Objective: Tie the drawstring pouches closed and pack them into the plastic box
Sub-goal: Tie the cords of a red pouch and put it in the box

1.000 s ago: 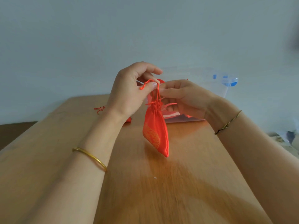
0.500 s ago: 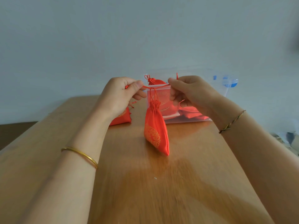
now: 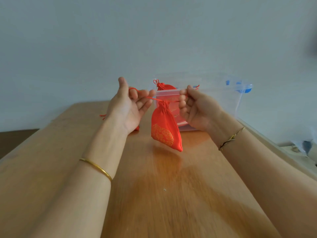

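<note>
Now my left hand point(image 3: 127, 109) and right hand point(image 3: 199, 110) each grip a cord point(image 3: 154, 99) end, with the pouch point(image 3: 163, 127) dangling between. I think an uneven tug could free one end and drop it.

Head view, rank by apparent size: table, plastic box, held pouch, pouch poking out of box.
table
plastic box
held pouch
pouch in the box (partly hidden and farther, so unsure)

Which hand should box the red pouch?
Likely right: right hand pinches the cord of the red gold-printed fabric pouch directly before the clear plastic box; left hand sits left of it.
</note>
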Demonstrator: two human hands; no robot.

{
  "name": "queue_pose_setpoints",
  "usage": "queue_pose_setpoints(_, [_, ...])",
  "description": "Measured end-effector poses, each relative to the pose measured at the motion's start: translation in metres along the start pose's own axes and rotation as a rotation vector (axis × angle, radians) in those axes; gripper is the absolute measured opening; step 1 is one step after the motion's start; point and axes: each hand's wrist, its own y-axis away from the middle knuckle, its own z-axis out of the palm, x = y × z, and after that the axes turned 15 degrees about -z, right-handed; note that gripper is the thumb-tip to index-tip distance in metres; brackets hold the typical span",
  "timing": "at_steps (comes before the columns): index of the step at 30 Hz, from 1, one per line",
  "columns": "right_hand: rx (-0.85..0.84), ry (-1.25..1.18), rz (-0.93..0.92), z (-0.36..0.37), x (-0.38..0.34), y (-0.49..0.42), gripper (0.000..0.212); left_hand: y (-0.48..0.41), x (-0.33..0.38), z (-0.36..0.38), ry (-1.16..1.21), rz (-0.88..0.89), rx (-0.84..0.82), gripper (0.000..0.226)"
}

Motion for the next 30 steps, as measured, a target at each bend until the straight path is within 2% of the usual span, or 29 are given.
queue_pose_setpoints(5, [0.067, 0.252, -0.090, -0.004, 0.010, -0.005, 0.035, 0.002, -0.007, 0.004, -0.230, -0.003, 0.129, 0.054])
queue_pose_setpoints(8, [0.026, 0.278, -0.151, -0.002, 0.003, -0.004, 0.034, 0.006, -0.001, 0.004, -0.408, -0.014, 0.053, 0.044])
queue_pose_setpoints(12, [-0.129, 0.249, -0.232, 0.009, -0.013, 0.002, 0.032, 0.013, 0.002, 0.006, -0.667, -0.031, -0.128, 0.017])
queue_pose_setpoints(16, [-0.250, 0.301, -0.351, 0.023, -0.020, 0.011, 0.030, 0.019, 0.000, 0.013, -0.865, 0.055, -0.143, 0.010])
queue_pose_setpoints(19, [-0.272, 0.268, -0.360, 0.026, -0.021, 0.013, 0.027, 0.020, -0.001, 0.016, -0.863, 0.095, -0.137, 0.010])
queue_pose_setpoints(21, [-0.259, 0.260, -0.295, 0.026, -0.021, 0.013, 0.023, 0.020, -0.002, 0.016, -0.839, 0.086, -0.141, 0.015])
queue_pose_setpoints(25, [-0.234, 0.374, -0.105, 0.020, -0.024, 0.014, 0.034, 0.017, -0.002, 0.014, -0.776, 0.039, -0.157, 0.018])
queue_pose_setpoints(30, [-0.232, 0.406, -0.040, 0.020, -0.023, 0.014, 0.027, 0.015, -0.001, 0.012, -0.738, 0.025, -0.138, 0.019])
